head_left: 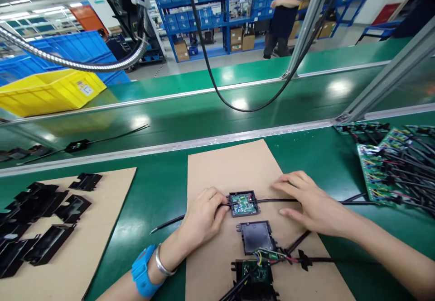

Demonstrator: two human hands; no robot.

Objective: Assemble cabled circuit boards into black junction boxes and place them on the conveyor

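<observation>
On the cardboard sheet lies a small black plastic housing (233,211) with a green circuit board (244,204) inside. A black cable (277,200) leaves its right side, and another cable (170,223) ends in a bare tip at the left. My left hand (205,215) pinches the left cable where it enters the housing. Fingers apart, my right hand (311,201) hovers by the right cable and holds nothing. Just below sits an open black housing (255,236) with a loose wired board (270,254) across its lower edge. Nearer still is another black housing (253,287) with a board and cables.
The cardboard sheet (227,169) lies on a green table (159,181). On a second cardboard at left are several black housings (50,244). Wired green boards (384,174) pile up at right. A metal rail, yellow bin (44,93) and hanging cable (238,109) are beyond; a person (285,16) stands farther back.
</observation>
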